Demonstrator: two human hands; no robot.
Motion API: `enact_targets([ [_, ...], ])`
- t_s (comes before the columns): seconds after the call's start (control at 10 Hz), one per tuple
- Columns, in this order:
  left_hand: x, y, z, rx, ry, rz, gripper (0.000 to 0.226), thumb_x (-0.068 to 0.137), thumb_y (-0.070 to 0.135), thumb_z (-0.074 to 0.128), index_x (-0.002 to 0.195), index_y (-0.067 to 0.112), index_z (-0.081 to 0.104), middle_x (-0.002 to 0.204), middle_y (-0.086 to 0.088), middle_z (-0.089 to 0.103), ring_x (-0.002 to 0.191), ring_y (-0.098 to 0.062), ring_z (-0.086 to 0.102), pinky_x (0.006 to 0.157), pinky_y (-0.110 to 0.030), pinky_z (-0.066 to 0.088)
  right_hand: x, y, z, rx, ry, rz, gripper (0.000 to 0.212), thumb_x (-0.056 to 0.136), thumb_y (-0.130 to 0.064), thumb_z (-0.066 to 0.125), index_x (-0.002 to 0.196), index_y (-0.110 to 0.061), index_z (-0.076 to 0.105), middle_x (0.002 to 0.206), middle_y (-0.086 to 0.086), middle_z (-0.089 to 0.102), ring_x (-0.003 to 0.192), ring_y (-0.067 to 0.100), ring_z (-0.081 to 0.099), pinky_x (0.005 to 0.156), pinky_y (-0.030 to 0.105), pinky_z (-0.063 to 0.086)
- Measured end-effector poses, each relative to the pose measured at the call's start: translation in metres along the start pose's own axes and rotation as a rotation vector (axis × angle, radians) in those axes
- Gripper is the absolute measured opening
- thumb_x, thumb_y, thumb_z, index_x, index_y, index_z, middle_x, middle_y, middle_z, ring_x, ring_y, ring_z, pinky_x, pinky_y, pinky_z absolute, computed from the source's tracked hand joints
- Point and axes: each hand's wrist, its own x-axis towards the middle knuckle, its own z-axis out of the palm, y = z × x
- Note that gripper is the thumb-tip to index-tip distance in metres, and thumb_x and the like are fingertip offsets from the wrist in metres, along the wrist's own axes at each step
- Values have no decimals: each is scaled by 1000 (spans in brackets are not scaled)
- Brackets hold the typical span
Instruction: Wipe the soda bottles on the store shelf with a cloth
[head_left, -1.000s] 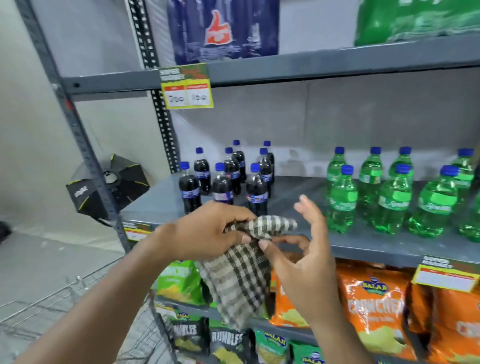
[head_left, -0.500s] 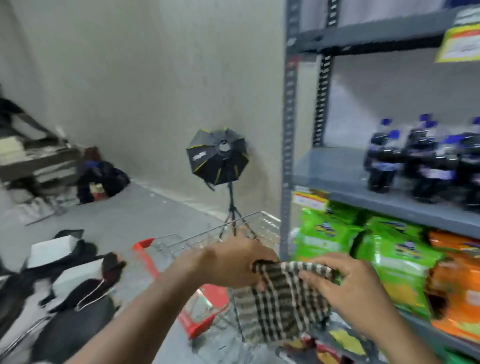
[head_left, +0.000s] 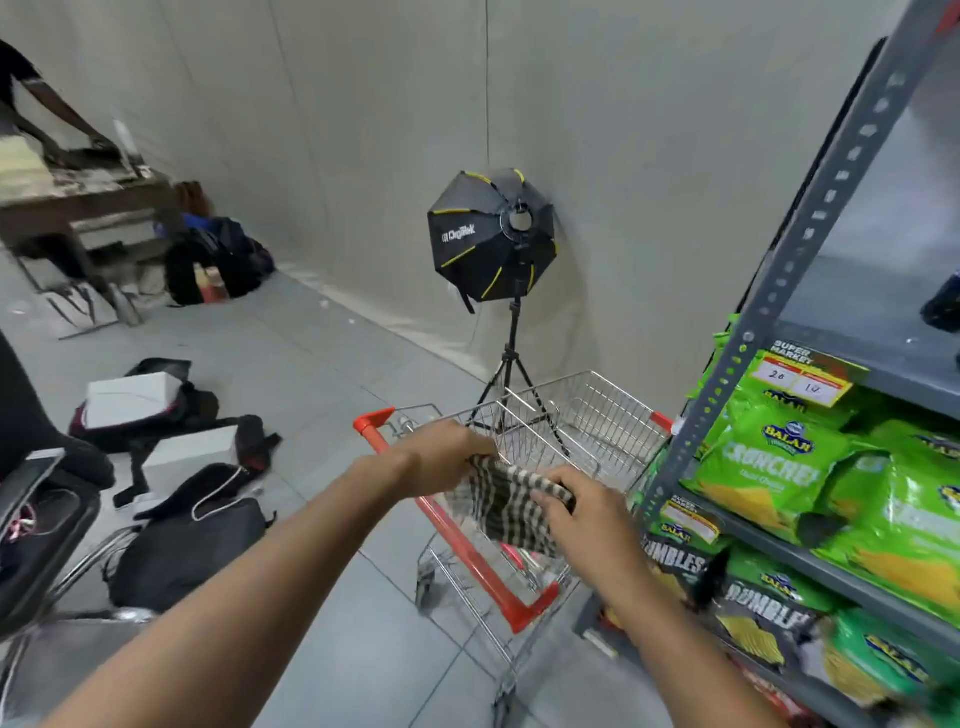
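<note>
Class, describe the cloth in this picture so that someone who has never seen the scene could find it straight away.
Start at the wire shopping cart with the red handle, beside the grey shelf rack. Above its basket, the left hand and the right hand hold the cloth stretched between them. It is the only checked fabric here, dark and pale squares, unlike the shiny green snack bags nearby.

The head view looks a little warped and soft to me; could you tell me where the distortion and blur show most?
In the head view, wide-angle distortion leans the shelf upright steeply; the softbox near centre is fairly sharp, its logo readable; the snack bags at lower right smear; both hands on the checked cloth are slightly soft; lighting is even, without hard glare.
</note>
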Motion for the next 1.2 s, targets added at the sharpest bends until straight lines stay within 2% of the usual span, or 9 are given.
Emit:
enact_targets([
  [0.2,31,-46,45,89,-52,59,16,89,30,69,103,24,68,95,3,75,90,-14,71,66,-20,46,15,21,51,1,-22,113,12,94,-17,61,89,-28,61,71,-11,59,51,-6,55,37,7,36],
  [0.3,31,-61,74,137,-65,74,18,91,37,66,104,25,70,97,2,76,91,-15,73,73,-27,59,9,32,72,-135,-47,69,19,92,-10,59,106,-22,64,63,-11,54,47,-1,51,39,13,34],
  [0.4,15,-68,96,192,-24,108,17,91,28,67,108,28,71,102,5,76,97,-17,72,82,-34,60,-1,39,88,-274,-127,8,34,89,-7,53,118,-23,63,77,4,66,66,20,61,56,32,42],
  [0.6,-37,-84,137,196,113,200,37,65,24,90,99,29,79,105,10,79,97,-13,75,78,-28,62,-27,63,126,-425,-312,-289,46,85,-6,55,129,-17,61,130,2,63,121,20,57,104,34,43],
  [0.8,-51,-95,163,230,114,207,49,63,24,93,110,27,77,116,8,76,108,-14,72,89,-32,60,-39,77,145,-495,-365,-287,38,89,-22,51,126,-28,62,147,1,46,139,25,32,109,46,33],
  [0.9,-53,-95,170,249,18,84,60,81,24,78,137,29,58,145,5,58,135,-19,53,111,-41,44,-39,78,145,-437,-398,-226,38,90,-36,49,126,-31,58,158,-3,26,145,20,13,114,44,22],
  [1.0,-53,-90,173,196,-111,0,65,96,24,44,156,30,20,167,5,19,155,-20,11,124,-43,2,-38,76,143,-421,-433,-180,50,86,-58,46,130,-34,53,161,-9,12,146,14,2,115,44,15],
  [1.1,-56,-86,174,163,-107,-2,72,90,32,32,158,31,8,168,6,11,156,-18,1,121,-42,-8,-38,73,144,-437,-421,-176,57,86,-67,40,135,-38,45,161,-9,12,146,15,5,115,43,11],
  [1.2,-61,-85,167,202,-26,73,75,84,41,41,156,27,23,163,1,30,153,-24,23,122,-51,10,-37,70,147,-436,-414,-154,61,91,-66,32,145,-37,31,162,-6,11,147,16,5,116,39,8],
])
